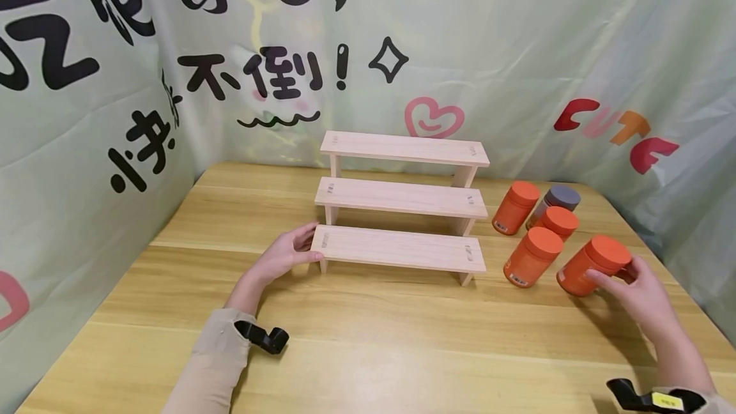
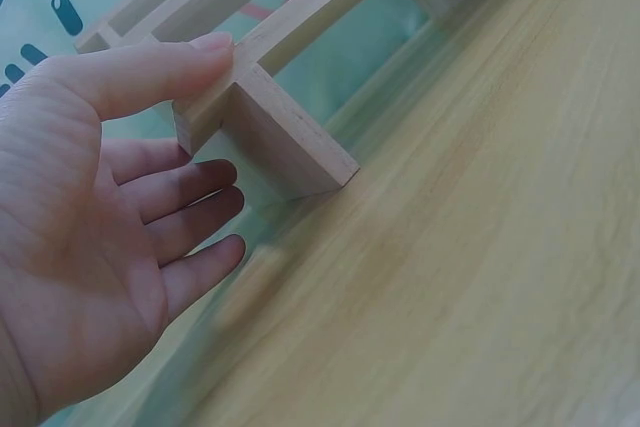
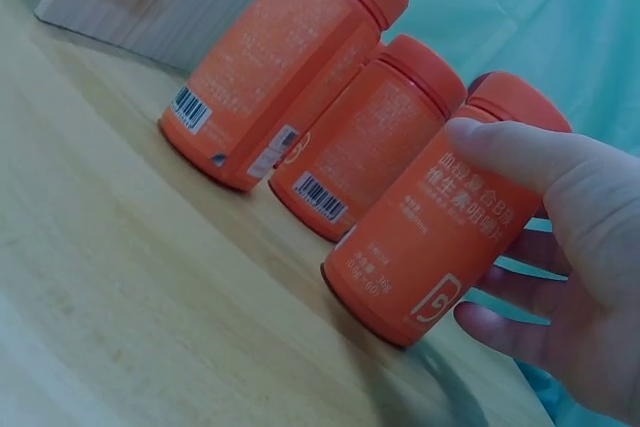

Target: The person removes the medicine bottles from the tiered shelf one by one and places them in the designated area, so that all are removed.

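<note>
A pale wooden three-step shelf [image 1: 399, 248] stands on the table. My left hand [image 1: 287, 253] holds the left end of its lowest step, thumb on top and index finger at the board's end. The other fingers [image 2: 205, 272] of that hand are spread beside the leg. At the right, my right hand [image 1: 644, 289] grips an orange pill bottle [image 3: 425, 237] near its lid, thumb in front and fingers behind. Its base is at the tabletop. Beside it stand more orange bottles [image 1: 530, 260] and one with a grey-blue lid [image 1: 562, 198], partly hidden.
The wooden table [image 1: 368, 350] runs back to a printed cloth [image 1: 506, 50] that hangs behind and along both sides. The bottles stand in a close group just right of the shelf. A black strap mount [image 1: 261, 337] sits on each wrist.
</note>
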The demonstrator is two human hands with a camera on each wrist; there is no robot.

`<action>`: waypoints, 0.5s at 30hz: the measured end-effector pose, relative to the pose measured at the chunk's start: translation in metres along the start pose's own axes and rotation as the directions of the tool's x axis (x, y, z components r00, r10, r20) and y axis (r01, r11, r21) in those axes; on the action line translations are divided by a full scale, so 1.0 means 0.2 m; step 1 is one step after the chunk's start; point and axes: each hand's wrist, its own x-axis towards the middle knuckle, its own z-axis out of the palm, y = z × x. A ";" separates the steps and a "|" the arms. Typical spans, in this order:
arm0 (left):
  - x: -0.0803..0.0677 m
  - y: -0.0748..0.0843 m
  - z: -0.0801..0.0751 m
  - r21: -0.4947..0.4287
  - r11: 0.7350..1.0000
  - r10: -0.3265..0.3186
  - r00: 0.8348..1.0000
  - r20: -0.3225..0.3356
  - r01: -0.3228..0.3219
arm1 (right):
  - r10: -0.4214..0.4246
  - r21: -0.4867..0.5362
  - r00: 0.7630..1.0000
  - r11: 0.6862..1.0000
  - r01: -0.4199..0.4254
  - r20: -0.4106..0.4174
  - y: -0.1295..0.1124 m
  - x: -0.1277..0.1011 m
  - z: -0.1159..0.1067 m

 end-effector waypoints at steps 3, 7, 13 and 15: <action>0.00 0.00 0.00 0.003 1.000 0.003 1.000 0.002 -0.003 | 0.007 0.004 1.000 1.000 -0.007 -0.005 0.02 0.00 -0.02; 0.00 0.00 0.01 0.006 1.000 -0.002 1.000 0.011 0.002 | 0.015 0.008 0.999 1.000 -0.015 -0.046 0.10 0.02 -0.06; -0.01 0.01 -0.01 0.102 0.995 -0.004 1.000 -0.002 0.004 | 0.015 -0.090 0.987 0.995 -0.029 -0.160 0.04 0.03 -0.10; -0.02 0.02 -0.04 0.155 0.988 0.005 0.999 -0.033 0.000 | -0.005 -0.131 0.986 0.991 -0.018 -0.168 -0.08 0.02 -0.10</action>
